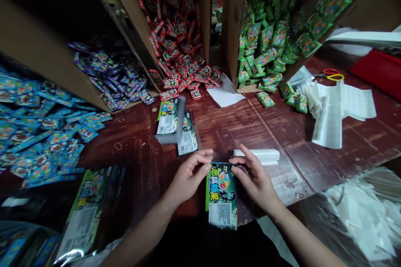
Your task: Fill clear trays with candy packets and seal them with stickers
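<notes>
A flat green-and-black printed candy bag (222, 200) hangs in front of me, at the table's near edge. My left hand (191, 175) pinches its top left corner between thumb and fingers. At the top right corner my right hand (255, 177) pinches it the same way. The bag's top edge lies level between the two hands, and what is inside does not show. Just behind my right hand lie white folded strips (266, 156). Further back on the left is a stack of similar printed bags (167, 123).
Cardboard boxes (233, 21) spill red packets (184, 71), purple packets (115, 77) and green packets (266, 41). Blue packets (46, 133) heap at left, above more printed bags (84, 212). At right lie yellow-and-red scissors (333, 75) and white label sheets (328, 121).
</notes>
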### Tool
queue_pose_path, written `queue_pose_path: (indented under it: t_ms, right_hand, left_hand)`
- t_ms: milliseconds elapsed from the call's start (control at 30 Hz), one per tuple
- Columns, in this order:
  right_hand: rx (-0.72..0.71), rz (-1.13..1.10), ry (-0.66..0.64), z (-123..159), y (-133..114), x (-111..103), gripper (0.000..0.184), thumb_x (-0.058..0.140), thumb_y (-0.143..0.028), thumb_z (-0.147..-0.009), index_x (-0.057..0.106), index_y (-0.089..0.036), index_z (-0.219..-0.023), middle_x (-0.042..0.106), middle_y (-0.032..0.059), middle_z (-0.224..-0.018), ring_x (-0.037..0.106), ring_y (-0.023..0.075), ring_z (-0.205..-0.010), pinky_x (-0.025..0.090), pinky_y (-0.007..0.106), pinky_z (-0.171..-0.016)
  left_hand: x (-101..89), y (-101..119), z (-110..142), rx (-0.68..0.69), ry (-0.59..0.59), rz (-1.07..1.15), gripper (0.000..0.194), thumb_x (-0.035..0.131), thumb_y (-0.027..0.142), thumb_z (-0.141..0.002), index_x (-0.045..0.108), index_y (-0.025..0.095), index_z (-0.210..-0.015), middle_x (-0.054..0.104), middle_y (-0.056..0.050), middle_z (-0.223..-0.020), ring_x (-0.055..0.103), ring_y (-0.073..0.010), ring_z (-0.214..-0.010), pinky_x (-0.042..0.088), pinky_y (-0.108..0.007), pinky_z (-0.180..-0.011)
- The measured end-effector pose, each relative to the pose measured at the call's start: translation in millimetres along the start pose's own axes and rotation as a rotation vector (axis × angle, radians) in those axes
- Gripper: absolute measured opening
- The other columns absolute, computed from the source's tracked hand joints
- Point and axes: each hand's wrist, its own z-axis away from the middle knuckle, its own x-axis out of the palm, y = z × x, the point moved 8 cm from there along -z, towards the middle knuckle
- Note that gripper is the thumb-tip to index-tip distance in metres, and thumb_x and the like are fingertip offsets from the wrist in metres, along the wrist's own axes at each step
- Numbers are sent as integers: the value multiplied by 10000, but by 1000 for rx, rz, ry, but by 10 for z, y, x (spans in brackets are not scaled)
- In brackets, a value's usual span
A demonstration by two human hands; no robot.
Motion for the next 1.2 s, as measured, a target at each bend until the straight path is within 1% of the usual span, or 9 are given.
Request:
queue_pose_path:
  t_ms: [133, 233, 333, 500, 633, 800, 967, 1100, 1200]
  right_hand:
    - [56, -62, -2, -38, -38, 29, 796, 627, -326, -963, 154, -349, -1603, 634, 88, -1296, 662, 189, -1103, 549, 404, -975]
    - [101, -136, -46, -99, -127, 58, 733, 671, -337, -933, 283, -308, -1554, 701, 27, -1003, 677, 169, -955, 554, 362, -915]
    - [134, -166, -41, -156, -212, 57, 657, 705, -342, -902, 378, -298, -1470, 690, -2, -903, 666, 157, -849, 555, 326, -832]
    - [237, -244, 16, -238, -257, 32, 867, 768, -352, -834, 262, -274, -1534, 699, -16, -845, 662, 156, -755, 558, 321, -741]
    - [275, -260, -30, -244, -248, 3, 965, 780, -345, -828, 178, -277, -1580, 708, -17, -853, 667, 161, -764, 560, 327, -741]
    - [207, -178, -171, -174, -254, -92, 781, 663, -350, -942, 215, -304, -1581, 720, 8, -935, 683, 172, -907, 541, 380, -896]
    - [119, 79, -260, -344, -502, -244, 276, 671, -388, -935, 652, -267, -1182, 682, 53, -1120, 642, 208, -1065, 503, 393, -965]
    - [36, 240, -496, -438, -700, -22, 126, 704, -347, -904, 683, -229, -942, 675, 44, -1049, 630, 197, -1005, 509, 359, -900]
    - [2, 376, -524, -452, -662, 104, 62, 679, -274, -905, 655, -224, -933, 675, 36, -998, 625, 181, -936, 516, 341, -841]
  left_hand:
    - [-42, -4, 8, -9, 109, 43, 121, 643, 259, -926, 586, 196, -1011, 724, -60, -1055, 670, -185, -1039, 484, -354, -976]
    - [-2, 36, 21, -6, 83, -7, 162, 658, 294, -918, 648, 190, -1041, 719, -74, -1107, 665, -192, -1069, 487, -355, -982]
    - [10, 98, 14, -13, 91, -70, 139, 685, 313, -890, 690, 177, -915, 716, -89, -1148, 664, -207, -1084, 496, -355, -974]
    - [28, 191, -82, -89, 63, -97, 133, 701, 300, -862, 688, 170, -891, 744, -45, -900, 687, -176, -859, 526, -310, -826]
    - [19, 226, -101, -103, 6, -133, 152, 700, 326, -880, 725, 176, -883, 757, -39, -889, 688, -169, -829, 525, -300, -805]
    - [62, 174, -1, 9, -59, -63, 142, 759, 286, -850, 730, 200, -960, 739, -51, -1120, 686, -197, -1063, 508, -343, -984]
    - [95, 93, -3, 7, -32, -59, 112, 739, 240, -858, 711, 186, -952, 736, -54, -1080, 690, -185, -1016, 522, -331, -947]
    - [133, 101, -32, 5, -40, -93, 129, 733, 250, -857, 713, 182, -965, 744, -53, -1041, 695, -187, -969, 531, -324, -912]
    - [161, 108, -31, 9, -66, -113, 149, 719, 276, -870, 715, 185, -987, 749, -55, -1043, 697, -188, -954, 536, -324, -902]
